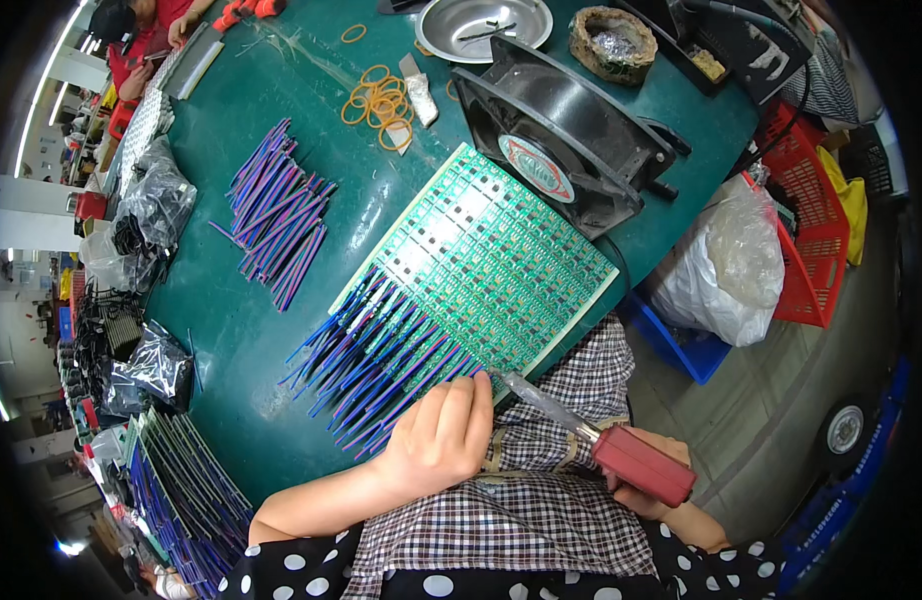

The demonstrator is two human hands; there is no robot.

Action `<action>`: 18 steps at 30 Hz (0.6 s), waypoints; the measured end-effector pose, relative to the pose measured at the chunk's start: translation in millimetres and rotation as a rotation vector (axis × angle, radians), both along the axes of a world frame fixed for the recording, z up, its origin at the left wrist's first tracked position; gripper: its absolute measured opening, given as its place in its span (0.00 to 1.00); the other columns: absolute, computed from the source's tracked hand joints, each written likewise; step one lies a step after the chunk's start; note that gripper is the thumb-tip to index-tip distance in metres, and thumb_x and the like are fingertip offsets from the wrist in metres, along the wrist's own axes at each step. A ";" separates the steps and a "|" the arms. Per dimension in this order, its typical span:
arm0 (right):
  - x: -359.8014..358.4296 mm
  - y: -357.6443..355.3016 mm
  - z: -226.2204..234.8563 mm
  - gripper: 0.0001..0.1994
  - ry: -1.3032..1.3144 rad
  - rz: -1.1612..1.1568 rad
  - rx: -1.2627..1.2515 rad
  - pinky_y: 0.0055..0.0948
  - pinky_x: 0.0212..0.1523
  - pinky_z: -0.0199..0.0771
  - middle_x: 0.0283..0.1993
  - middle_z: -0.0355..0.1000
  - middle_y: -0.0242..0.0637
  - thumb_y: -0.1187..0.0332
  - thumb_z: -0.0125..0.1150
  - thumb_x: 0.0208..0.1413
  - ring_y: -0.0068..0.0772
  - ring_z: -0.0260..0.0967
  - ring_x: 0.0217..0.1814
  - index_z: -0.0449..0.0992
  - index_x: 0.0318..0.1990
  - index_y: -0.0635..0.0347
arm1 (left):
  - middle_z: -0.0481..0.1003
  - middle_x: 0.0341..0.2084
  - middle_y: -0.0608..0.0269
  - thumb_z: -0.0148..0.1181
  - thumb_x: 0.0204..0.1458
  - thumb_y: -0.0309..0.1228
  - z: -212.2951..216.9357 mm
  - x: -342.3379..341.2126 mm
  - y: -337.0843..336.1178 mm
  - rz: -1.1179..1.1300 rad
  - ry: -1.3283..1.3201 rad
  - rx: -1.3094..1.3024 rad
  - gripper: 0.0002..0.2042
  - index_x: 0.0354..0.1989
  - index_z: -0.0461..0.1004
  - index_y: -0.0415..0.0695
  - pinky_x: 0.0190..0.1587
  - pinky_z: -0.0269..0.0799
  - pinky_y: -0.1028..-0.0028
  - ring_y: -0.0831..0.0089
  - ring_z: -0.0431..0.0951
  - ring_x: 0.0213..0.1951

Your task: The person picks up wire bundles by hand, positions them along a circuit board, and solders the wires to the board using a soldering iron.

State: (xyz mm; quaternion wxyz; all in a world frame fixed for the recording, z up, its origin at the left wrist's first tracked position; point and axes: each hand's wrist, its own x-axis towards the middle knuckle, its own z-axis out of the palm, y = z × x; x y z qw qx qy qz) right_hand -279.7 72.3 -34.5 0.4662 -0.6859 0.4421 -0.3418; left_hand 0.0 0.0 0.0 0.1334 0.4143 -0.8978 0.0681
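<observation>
A green circuit board panel (521, 250) lies at an angle on the table, dotted with rows of small parts. Blue and purple wires (381, 350) fan out over its lower left side and past its edge. My left hand (441, 437) is closed in a pinch at the board's near edge, on a thin purple-blue wire (451, 373). In my right hand (639, 500) is a soldering iron (646, 465) with a blocky red handle. Its tapered shaft points left, and the tip is at the board's near corner, close to my left fingertips. Whether it touches is too small to tell.
A black fan (566, 130) stands just behind the board. Loose wires (276, 215) are heaped to the left on the green table (231, 365); rubber bands (379, 100), a metal bowl (484, 25) and a crusty round pot (612, 45) lie farther back. Wired boards (186, 490) stand lower left.
</observation>
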 end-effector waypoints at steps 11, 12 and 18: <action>-7.8 9.4 -10.6 0.33 -0.035 -0.041 -0.101 0.29 0.34 0.80 0.35 0.78 0.46 0.53 0.74 0.39 0.39 0.79 0.33 0.73 0.46 0.74 | 0.72 0.28 0.59 0.60 0.38 0.22 5.6 -4.8 1.6 -0.003 -0.141 -0.054 0.13 0.36 0.76 0.33 0.25 0.69 0.81 0.73 0.74 0.27; -8.1 9.3 -10.3 0.33 -0.034 -0.042 -0.102 0.29 0.34 0.80 0.35 0.78 0.46 0.53 0.74 0.39 0.39 0.79 0.33 0.73 0.46 0.74 | 0.72 0.28 0.59 0.60 0.38 0.22 5.8 -4.9 1.7 -0.003 -0.141 -0.055 0.13 0.36 0.76 0.33 0.25 0.69 0.81 0.73 0.74 0.27; -5.4 9.2 -6.6 0.33 -0.060 -0.053 -0.013 0.29 0.36 0.80 0.36 0.78 0.46 0.53 0.74 0.39 0.39 0.79 0.34 0.74 0.47 0.73 | 0.73 0.28 0.57 0.58 0.42 0.23 6.0 -5.1 0.7 -0.032 -0.210 -0.080 0.11 0.36 0.76 0.33 0.26 0.70 0.80 0.71 0.74 0.27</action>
